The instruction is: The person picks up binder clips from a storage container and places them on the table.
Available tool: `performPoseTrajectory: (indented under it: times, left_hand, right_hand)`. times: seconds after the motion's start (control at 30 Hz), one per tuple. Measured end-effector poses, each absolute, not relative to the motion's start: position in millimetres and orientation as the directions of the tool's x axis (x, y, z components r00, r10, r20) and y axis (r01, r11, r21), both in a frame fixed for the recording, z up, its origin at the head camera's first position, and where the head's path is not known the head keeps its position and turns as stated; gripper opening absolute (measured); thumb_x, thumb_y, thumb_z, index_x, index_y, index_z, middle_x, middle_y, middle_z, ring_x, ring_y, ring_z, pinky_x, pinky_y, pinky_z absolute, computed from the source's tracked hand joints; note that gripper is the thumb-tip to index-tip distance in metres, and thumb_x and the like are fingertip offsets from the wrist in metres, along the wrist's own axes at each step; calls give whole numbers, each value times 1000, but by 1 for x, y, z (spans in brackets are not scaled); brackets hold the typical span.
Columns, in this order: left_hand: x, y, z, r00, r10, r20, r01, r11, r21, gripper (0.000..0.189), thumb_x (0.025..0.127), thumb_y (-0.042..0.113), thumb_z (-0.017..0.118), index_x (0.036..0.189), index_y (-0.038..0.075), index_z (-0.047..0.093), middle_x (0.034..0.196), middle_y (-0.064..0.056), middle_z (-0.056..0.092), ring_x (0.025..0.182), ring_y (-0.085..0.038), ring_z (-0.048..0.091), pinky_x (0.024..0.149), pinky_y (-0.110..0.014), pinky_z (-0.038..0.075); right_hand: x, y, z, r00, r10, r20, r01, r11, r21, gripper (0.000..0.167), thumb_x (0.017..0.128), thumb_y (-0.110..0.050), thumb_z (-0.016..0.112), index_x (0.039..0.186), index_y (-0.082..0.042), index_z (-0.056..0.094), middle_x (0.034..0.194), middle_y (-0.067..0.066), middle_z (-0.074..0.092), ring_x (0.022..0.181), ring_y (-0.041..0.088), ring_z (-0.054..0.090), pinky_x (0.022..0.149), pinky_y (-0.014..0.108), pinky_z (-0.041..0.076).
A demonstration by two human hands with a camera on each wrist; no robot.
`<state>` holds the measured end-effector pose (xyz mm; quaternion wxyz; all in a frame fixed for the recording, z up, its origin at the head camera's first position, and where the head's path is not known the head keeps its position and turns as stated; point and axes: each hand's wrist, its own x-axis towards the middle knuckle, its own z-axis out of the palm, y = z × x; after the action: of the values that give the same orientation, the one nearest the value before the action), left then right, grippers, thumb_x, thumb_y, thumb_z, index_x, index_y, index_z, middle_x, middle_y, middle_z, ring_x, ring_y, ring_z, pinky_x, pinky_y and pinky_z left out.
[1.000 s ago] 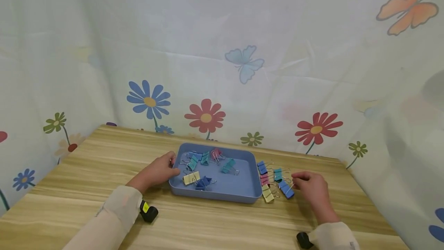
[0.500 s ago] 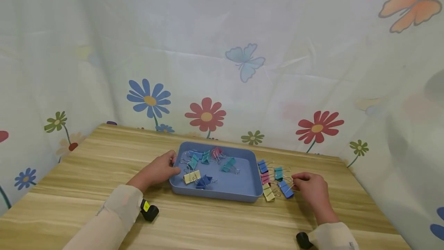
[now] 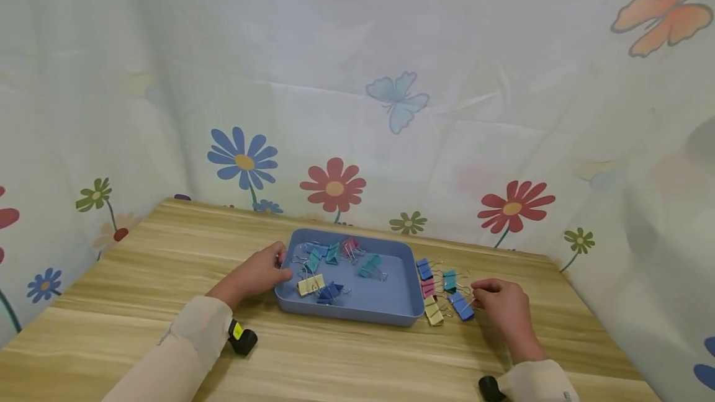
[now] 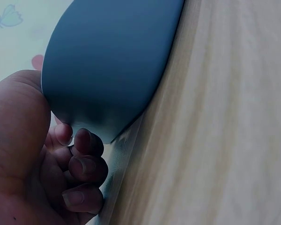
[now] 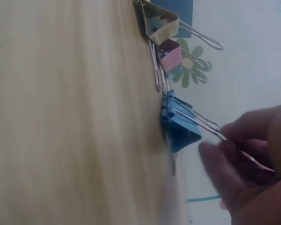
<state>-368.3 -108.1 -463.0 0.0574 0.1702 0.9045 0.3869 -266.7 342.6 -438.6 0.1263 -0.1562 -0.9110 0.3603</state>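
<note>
My left hand (image 3: 259, 273) grips the left end of a shallow blue tray (image 3: 357, 315). In the left wrist view its fingers (image 4: 86, 168) curl below the tray wall. My right hand (image 3: 505, 312) pinches a wire handle of a blue binder clip (image 3: 461, 306) right of the tray. In the right wrist view this clip (image 5: 180, 124) appears low by the table, its handles towards my fingers. Beside it lie a teal clip (image 3: 449, 280), a yellow clip (image 3: 433, 312), a pink clip (image 3: 427, 287) and another blue clip (image 3: 424, 268).
Inside the tray sit several more binder clips, among them a yellow clip (image 3: 310, 285), a dark blue clip (image 3: 331, 292), a teal clip (image 3: 369, 265) and a pink clip (image 3: 350, 248). A wooden table (image 3: 346, 365) bears everything, backed by a flowered curtain (image 3: 503, 110).
Only a slight shift of the head view shows. Both hands, the tray and the clips keep their places.
</note>
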Motion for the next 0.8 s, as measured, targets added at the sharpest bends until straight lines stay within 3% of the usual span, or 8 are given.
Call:
performPoseTrajectory:
  times: [0.2, 0.4, 0.6, 0.8]
  left_hand:
    - [-370, -108, -463, -934, 356, 30, 269, 646, 714, 26, 81, 18, 62, 92, 7, 41, 70, -2, 35, 65, -18, 44, 59, -30, 33]
    - [-369, -109, -462, -937, 347, 24, 258, 647, 717, 26, 82, 18, 62, 92, 7, 40, 70, -2, 34, 66, -19, 45, 59, -30, 33]
    - [-369, -110, -464, -935, 355, 23, 262, 642, 720, 26, 82, 18, 62, 92, 7, 40, 70, -2, 33, 65, -19, 44, 59, -31, 33]
    - [-371, -109, -466, -930, 366, 27, 270, 634, 724, 26, 82, 18, 61, 92, 6, 40, 68, -1, 32, 63, -17, 42, 58, -30, 33]
  right_hand:
    - [-263, 338, -431, -908, 363, 209, 168, 773, -612, 32, 92, -24, 60, 115, -2, 66, 112, 20, 65, 93, 29, 63, 67, 32, 51]
    - [-266, 315, -414, -915, 294, 278, 83, 810, -581, 34, 92, -25, 59, 119, -4, 65, 117, 21, 63, 108, 34, 58, 85, 48, 50]
    - [-270, 289, -402, -928, 218, 301, 1, 811, -585, 33, 93, -22, 59, 122, -6, 65, 120, 20, 63, 110, 34, 59, 87, 48, 52]
    - [-279, 265, -398, -922, 187, 338, -68, 784, -618, 30, 90, -16, 63, 117, -4, 67, 111, 18, 68, 103, 31, 63, 86, 46, 52]
